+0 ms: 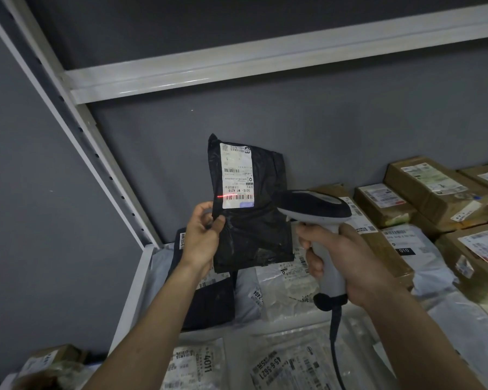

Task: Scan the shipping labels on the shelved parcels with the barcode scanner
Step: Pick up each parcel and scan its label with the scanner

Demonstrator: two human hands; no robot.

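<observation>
Black parcel (251, 209) and scanner (319, 220) in hands.

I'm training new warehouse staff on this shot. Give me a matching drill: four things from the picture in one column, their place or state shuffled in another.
1. black parcel
2. barcode scanner
3. red scan line
4. cardboard boxes

A. across the label's barcode
B. lying on the shelf at right
C. held upright in the left hand
D. gripped by the right hand

Pairs: 1-C, 2-D, 3-A, 4-B
</observation>
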